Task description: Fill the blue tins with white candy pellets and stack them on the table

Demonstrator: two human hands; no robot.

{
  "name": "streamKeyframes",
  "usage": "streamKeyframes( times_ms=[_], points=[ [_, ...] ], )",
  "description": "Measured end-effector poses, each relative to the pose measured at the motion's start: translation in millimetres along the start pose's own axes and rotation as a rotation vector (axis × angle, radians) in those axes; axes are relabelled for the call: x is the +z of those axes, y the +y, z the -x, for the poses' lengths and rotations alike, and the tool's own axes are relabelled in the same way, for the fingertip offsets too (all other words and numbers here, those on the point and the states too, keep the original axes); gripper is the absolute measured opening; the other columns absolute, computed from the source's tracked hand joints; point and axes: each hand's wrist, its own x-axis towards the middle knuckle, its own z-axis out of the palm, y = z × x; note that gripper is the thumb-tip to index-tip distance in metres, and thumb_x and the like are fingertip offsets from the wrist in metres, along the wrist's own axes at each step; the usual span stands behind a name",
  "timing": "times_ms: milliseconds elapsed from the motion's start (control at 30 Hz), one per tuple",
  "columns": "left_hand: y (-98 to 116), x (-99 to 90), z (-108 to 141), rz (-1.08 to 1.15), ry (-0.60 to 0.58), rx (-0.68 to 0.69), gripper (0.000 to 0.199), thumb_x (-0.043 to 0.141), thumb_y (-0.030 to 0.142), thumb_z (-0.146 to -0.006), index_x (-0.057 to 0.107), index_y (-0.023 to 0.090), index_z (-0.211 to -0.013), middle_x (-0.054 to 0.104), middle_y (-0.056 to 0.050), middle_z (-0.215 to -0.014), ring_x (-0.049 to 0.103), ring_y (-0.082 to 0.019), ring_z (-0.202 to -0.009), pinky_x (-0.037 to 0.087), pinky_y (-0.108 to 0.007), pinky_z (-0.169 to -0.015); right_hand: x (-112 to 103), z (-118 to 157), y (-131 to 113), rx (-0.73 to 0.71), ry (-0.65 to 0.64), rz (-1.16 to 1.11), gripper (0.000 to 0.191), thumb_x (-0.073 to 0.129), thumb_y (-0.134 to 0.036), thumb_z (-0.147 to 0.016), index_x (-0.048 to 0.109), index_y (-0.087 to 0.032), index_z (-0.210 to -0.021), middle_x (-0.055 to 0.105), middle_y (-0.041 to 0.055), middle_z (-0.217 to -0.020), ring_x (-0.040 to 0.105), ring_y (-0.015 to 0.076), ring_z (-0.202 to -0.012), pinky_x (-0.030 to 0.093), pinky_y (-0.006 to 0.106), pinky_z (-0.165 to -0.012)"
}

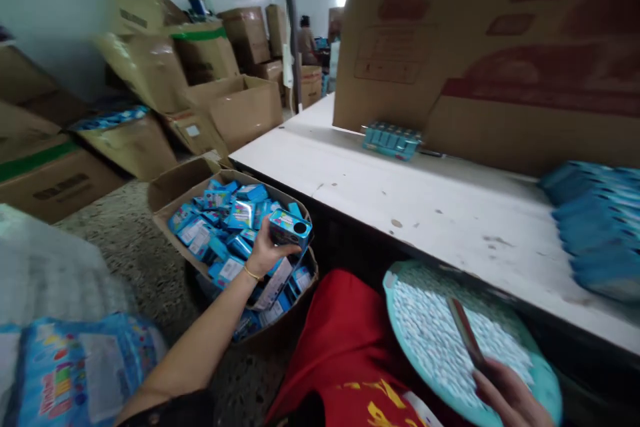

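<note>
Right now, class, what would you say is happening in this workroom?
A seated person's left hand grips a small blue box over an open carton on the floor, heaped with more such boxes. The right hand holds a thin dark strip against a round teal tray filled with small white pieces, resting on the lap. On the white table sit a blue pack and stacked blue packs. Another person works far behind.

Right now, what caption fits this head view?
Left hand lifts a blue box from a carton; right hand steadies a tray.
</note>
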Motion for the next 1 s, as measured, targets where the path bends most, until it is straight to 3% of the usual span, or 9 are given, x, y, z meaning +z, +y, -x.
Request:
streamKeyframes(
  times_ms=[100,200,267,433,500,600,800,900,1000],
  points=[
    [-2.7,53.2,29.4,0.384,-0.134,-0.236,0.055,0.073,0.025,-0.059,0.043,0.018,-0.104,0.057,-0.003,-0.096,0.055,-0.016,-0.087,0.046,-0.031,-0.08,-5.1,4.5,-3.9,-0.012,-0.055,0.029,0.063,0.051,-0.058,-0.068,0.04,-0.015,-0.112,0.056,0.005,-0.077,0.055,0.0177,-0.066,0.049,0.03,-0.059],
    [-8.6,108.1,56.6,0.44,-0.331,-0.417,0.048,0.071,0.022,-0.062,0.046,0.018,-0.102,0.059,-0.002,-0.095,0.056,-0.015,-0.087,0.045,-0.031,-0.082,-28.4,9.8,6.3,-0.084,-0.043,0.252,0.053,0.043,-0.051,-0.076,0.048,-0.013,-0.113,0.057,0.0099,-0.104,0.053,0.0213,-0.097,0.043,0.032,-0.085],
    [-14.0,142.9,69.9,0.398,-0.442,-0.443,0.047,0.072,0.021,-0.06,0.047,0.017,-0.1,0.06,-0.002,-0.093,0.056,-0.015,-0.087,0.045,-0.032,-0.084,-52.0,14.7,18.9,-0.049,-0.024,0.421,0.048,0.038,-0.045,-0.081,0.05,-0.015,-0.116,0.053,0.0087,-0.115,0.048,0.0209,-0.107,0.036,0.031,-0.093],
    [-27.5,220.9,79.3,0.422,-0.623,-0.511,0.045,0.07,0.027,-0.064,0.051,0.013,-0.103,0.059,-0.007,-0.101,0.057,-0.018,-0.09,0.044,-0.036,-0.088,-96.5,24.3,35.0,0.05,0.019,0.912,0.038,0.031,-0.035,-0.087,0.049,-0.027,-0.119,0.058,0.0057,-0.095,0.056,0.0199,-0.088,0.04,0.029,-0.07],
    [-34.8,247.0,77.8,0.46,-0.672,-0.589,0.047,0.069,0.029,-0.065,0.05,0.014,-0.104,0.059,-0.008,-0.102,0.057,-0.018,-0.089,0.045,-0.037,-0.086,-95.3,18.6,34.1,0.043,0.011,1.016,0.034,0.033,-0.033,-0.086,0.052,-0.029,-0.114,0.057,0.0046,-0.088,0.057,0.0192,-0.082,0.037,0.027,-0.062],
    [-47.7,278.6,78.4,0.478,-0.704,-0.695,0.049,0.069,0.032,-0.064,0.047,0.015,-0.104,0.059,-0.008,-0.1,0.059,-0.019,-0.085,0.047,-0.039,-0.082,-69.9,-3.0,32.2,0.005,0.005,0.986,0.03,0.036,-0.031,-0.085,0.054,-0.028,-0.109,0.057,0.0047,-0.085,0.057,0.0196,-0.079,0.035,0.027,-0.059],
    [-56.9,308.2,89.5,0.459,-0.775,-0.76,0.047,0.069,0.033,-0.065,0.046,0.015,-0.102,0.059,-0.007,-0.097,0.06,-0.018,-0.081,0.048,-0.04,-0.08,-6.1,-52.5,39.7,0.003,0.042,0.77,0.029,0.035,-0.029,-0.085,0.054,-0.022,-0.106,0.057,0.0054,-0.101,0.054,0.0207,-0.094,0.04,0.029,-0.07],
    [-51.9,300.3,86.3,0.478,-0.805,-0.746,0.048,0.068,0.032,-0.066,0.045,0.015,-0.105,0.059,-0.008,-0.1,0.059,-0.018,-0.083,0.047,-0.041,-0.082,-1.2,-61.1,49.2,0.003,0.048,0.548,0.031,0.04,-0.028,-0.084,0.052,-0.022,-0.112,0.054,0.0021,-0.114,0.05,0.0181,-0.103,0.04,0.028,-0.082],
    [-46.8,278.4,74.0,0.409,-0.808,-0.59,0.048,0.066,0.031,-0.068,0.046,0.014,-0.109,0.056,-0.01,-0.106,0.057,-0.02,-0.091,0.044,-0.041,-0.087,-8.8,-62.6,55.2,-0.037,0.037,0.263,0.038,0.048,-0.025,-0.079,0.052,-0.018,-0.116,0.053,0.0035,-0.118,0.047,0.0181,-0.109,0.036,0.029,-0.093]
  ],
)
